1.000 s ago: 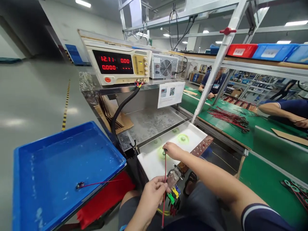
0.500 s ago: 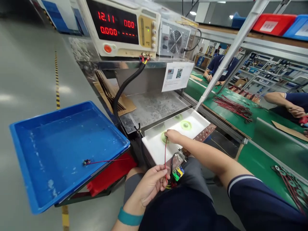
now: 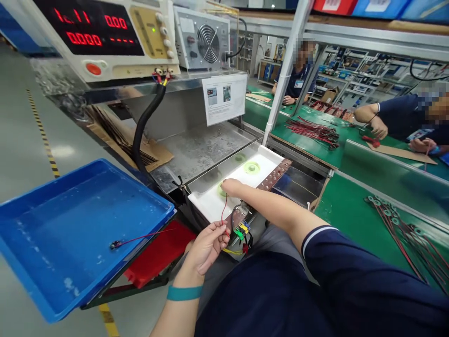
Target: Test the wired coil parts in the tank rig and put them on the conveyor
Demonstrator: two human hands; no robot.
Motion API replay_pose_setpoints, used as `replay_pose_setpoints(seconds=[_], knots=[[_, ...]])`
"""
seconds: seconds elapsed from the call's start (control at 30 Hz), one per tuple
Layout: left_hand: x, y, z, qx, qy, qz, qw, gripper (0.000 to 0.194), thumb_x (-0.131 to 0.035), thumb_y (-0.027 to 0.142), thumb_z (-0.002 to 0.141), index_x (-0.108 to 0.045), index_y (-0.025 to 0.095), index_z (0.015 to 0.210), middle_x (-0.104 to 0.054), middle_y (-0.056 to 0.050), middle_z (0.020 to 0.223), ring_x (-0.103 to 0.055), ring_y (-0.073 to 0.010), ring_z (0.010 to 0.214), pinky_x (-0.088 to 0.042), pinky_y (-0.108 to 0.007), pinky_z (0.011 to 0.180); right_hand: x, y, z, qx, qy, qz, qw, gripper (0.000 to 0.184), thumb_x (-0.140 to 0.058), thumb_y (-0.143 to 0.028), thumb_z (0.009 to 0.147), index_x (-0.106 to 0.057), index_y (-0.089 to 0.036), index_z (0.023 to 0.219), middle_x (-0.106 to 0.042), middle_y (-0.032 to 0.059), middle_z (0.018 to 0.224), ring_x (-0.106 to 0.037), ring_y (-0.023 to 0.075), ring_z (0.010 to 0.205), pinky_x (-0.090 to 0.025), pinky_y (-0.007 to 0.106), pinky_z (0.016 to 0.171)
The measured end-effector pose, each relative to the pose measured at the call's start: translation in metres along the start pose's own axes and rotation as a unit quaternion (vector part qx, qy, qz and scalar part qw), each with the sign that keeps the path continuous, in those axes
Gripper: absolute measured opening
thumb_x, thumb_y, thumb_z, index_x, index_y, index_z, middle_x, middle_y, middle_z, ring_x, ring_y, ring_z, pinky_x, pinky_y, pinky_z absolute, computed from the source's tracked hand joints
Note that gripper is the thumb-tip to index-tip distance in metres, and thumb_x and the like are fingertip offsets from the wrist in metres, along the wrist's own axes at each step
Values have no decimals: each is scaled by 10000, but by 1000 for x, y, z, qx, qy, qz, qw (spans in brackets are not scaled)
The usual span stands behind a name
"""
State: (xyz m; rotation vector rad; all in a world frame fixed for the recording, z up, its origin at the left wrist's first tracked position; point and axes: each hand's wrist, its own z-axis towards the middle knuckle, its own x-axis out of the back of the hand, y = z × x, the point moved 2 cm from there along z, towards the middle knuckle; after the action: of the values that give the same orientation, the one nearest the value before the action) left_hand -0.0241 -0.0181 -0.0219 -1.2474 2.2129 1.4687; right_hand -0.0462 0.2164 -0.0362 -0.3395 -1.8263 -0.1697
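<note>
A thin red wire [image 3: 224, 210] runs between my two hands, slightly bowed. My left hand [image 3: 212, 238] pinches its lower end between thumb and fingertips, beside a row of green, yellow and blue connectors [image 3: 242, 229]. My right hand [image 3: 233, 188] is closed at the wire's upper end, over a yellow-green ring [image 3: 220, 189] on the white fixture board [image 3: 203, 203]. Its fingers largely hide the small part there. A second yellow-green ring [image 3: 251, 167] with a raised centre lies farther right. A brown strip with metal studs [image 3: 275, 175] edges the board.
A blue tray [image 3: 87, 173] at left holds one small wired part [image 3: 115, 244]. A power supply [image 3: 94, 56] with red digits stands above. Several wired round parts [image 3: 389, 213] lie on the green bench [image 3: 336, 206] at right. Two co-workers sit beyond, near a red wire bundle [image 3: 312, 131].
The view has swung right, so the scene sits farther left. The wire has gone from nearly straight to slightly bowed. My right hand stays over the same ring.
</note>
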Motion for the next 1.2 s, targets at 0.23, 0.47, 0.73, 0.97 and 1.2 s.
replay_pose_setpoints(seconds=[0.23, 0.47, 0.73, 0.97, 1.2], knots=[[-5, 1, 1, -41, 35, 46, 997, 540, -945, 393, 568, -555, 146, 849, -662, -24, 733, -573, -84, 564, -426, -151, 472, 12, 24, -13, -27, 107, 103, 989, 406, -656, -54, 799, -679, -90, 1203, -687, 159, 1175, -643, 230, 1032, -476, 266, 857], [-26, 5, 10, -122, 91, 100, 983, 576, -915, 480, 563, -529, 163, 850, -674, -31, 699, -603, -130, 558, -447, -190, 461, 1, 40, -126, 73, 280, 222, 931, 215, -579, -221, 946, -669, -114, 1110, -706, 103, 981, -641, 174, 866, -495, 293, 862], [-67, 5, 38, -168, 104, 152, 968, 452, -870, 388, 638, -503, 186, 807, -505, 72, 502, -389, -58, 405, -240, -135, 375, -31, 8, -186, 222, 350, 211, 885, 272, -493, -363, 1029, -618, -138, 1117, -672, 103, 961, -637, 164, 900, -523, 272, 824], [-90, 0, 49, -182, 128, 217, 951, 426, -868, 350, 649, -496, 195, 787, -499, 72, 488, -396, -72, 410, -263, -145, 368, -41, 10, -185, 179, 398, 216, 873, 237, -454, -277, 1031, -641, -141, 982, -663, 91, 902, -624, 160, 845, -519, 286, 833], [-91, -2, 52, -114, 95, 235, 961, 456, -886, 373, 638, -640, 138, 940, -646, -16, 697, -511, -92, 528, -393, -169, 437, -37, 16, -183, 45, 341, 480, 807, 73, -571, -124, 866, -607, -143, 805, -612, -1, 729, -555, 102, 670, -448, 207, 678]])
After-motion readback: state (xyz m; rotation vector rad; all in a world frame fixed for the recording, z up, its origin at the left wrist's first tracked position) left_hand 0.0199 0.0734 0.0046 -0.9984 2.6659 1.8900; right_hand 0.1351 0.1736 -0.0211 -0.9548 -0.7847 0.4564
